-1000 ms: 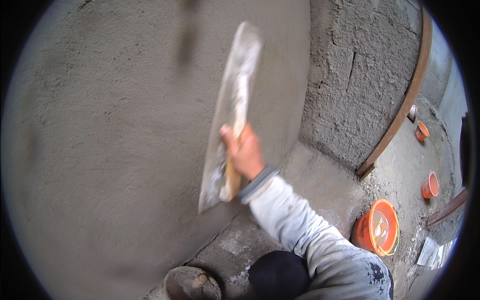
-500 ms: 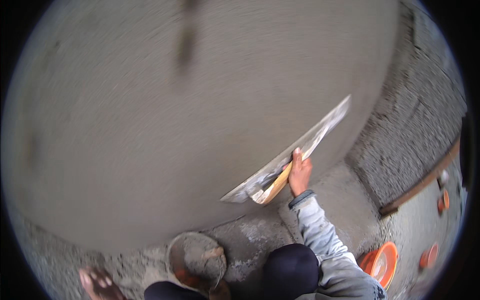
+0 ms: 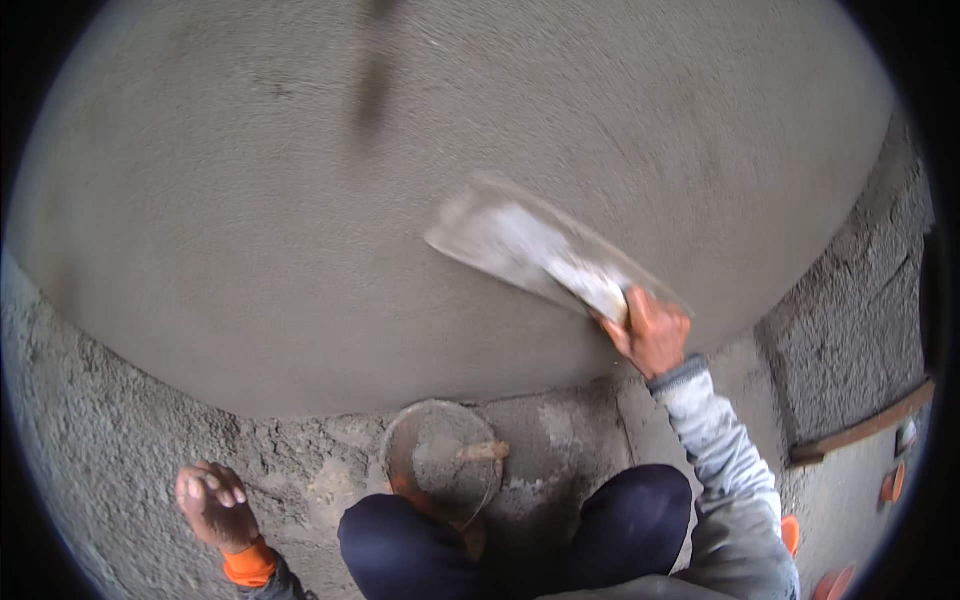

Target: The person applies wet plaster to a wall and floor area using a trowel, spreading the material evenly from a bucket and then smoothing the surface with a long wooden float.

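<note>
One grey wall, one mortar bucket; right grip holds one trowel.

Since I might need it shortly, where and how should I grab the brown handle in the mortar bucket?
Probably by the right end of the brown handle, from above: it lies crosswise, that end reaching the right edge of the bucket, while its left end lies over the mortar.
</note>
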A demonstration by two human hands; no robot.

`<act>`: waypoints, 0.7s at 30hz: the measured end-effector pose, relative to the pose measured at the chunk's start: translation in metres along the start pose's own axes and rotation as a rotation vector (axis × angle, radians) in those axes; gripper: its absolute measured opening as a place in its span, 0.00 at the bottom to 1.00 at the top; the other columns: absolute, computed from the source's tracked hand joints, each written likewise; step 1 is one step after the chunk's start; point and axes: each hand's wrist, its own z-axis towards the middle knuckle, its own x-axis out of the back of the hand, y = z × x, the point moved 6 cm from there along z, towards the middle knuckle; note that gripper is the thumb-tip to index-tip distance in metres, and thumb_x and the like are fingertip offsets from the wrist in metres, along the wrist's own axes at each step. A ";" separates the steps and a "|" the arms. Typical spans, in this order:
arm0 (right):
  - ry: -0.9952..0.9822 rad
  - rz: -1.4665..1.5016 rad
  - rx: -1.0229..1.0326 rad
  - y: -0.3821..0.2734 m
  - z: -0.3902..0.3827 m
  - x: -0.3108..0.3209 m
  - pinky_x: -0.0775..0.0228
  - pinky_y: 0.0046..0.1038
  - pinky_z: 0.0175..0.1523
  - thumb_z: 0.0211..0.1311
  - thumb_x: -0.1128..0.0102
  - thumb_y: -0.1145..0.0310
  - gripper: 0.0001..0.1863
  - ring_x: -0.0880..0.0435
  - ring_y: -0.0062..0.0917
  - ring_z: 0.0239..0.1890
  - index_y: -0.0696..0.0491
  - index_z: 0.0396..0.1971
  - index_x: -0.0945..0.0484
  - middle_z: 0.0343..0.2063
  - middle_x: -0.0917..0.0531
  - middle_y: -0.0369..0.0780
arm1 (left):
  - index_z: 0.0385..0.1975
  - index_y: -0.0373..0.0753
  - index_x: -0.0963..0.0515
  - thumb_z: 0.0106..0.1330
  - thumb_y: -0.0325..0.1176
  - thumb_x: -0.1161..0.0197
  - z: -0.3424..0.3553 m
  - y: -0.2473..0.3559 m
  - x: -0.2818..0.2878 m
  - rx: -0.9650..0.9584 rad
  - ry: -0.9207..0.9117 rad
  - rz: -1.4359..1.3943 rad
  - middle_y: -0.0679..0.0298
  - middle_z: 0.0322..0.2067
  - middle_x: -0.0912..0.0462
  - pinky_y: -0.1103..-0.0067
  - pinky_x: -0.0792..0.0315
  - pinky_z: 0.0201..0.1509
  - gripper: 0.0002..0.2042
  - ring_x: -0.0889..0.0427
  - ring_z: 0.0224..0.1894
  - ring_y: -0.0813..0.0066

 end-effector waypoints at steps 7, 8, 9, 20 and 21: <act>-0.036 0.003 0.300 -0.102 -0.025 -0.076 0.28 0.31 0.20 0.51 0.42 0.66 0.10 0.21 0.25 0.17 0.55 0.29 0.29 0.21 0.20 0.43 | 0.19 0.33 0.29 0.54 0.34 0.43 -0.001 -0.060 -0.081 0.115 -0.278 -0.069 0.64 0.11 0.33 0.82 0.35 0.15 0.10 0.33 0.11 0.76; -0.002 -0.046 0.347 -0.094 -0.046 -0.091 0.27 0.32 0.21 0.50 0.43 0.68 0.08 0.21 0.26 0.17 0.55 0.28 0.29 0.22 0.20 0.44 | 0.19 0.31 0.29 0.53 0.34 0.42 -0.005 -0.058 -0.079 0.113 -0.293 -0.019 0.61 0.11 0.31 0.83 0.35 0.16 0.11 0.32 0.11 0.75; -0.068 -0.061 0.334 -0.070 -0.069 -0.106 0.26 0.34 0.22 0.48 0.46 0.72 0.06 0.19 0.30 0.20 0.54 0.28 0.28 0.22 0.20 0.44 | 0.19 0.32 0.29 0.54 0.34 0.43 -0.010 -0.052 -0.073 0.083 -0.338 0.045 0.61 0.12 0.31 0.83 0.34 0.16 0.11 0.32 0.12 0.76; 0.289 -0.369 -0.920 0.247 -0.268 0.146 0.31 0.31 0.28 0.50 0.37 0.50 0.24 0.23 0.34 0.20 0.57 0.33 0.28 0.20 0.22 0.48 | 0.17 0.34 0.29 0.59 0.43 0.41 -0.130 -0.135 0.082 0.674 -0.152 0.759 0.64 0.13 0.28 0.83 0.37 0.22 0.18 0.30 0.16 0.78; 0.287 -0.301 -0.900 0.251 -0.278 0.161 0.32 0.31 0.28 0.50 0.37 0.50 0.23 0.24 0.32 0.19 0.58 0.31 0.27 0.20 0.22 0.47 | 0.19 0.34 0.29 0.59 0.43 0.41 -0.141 -0.156 0.078 0.738 -0.202 0.756 0.63 0.15 0.28 0.82 0.36 0.22 0.17 0.29 0.17 0.78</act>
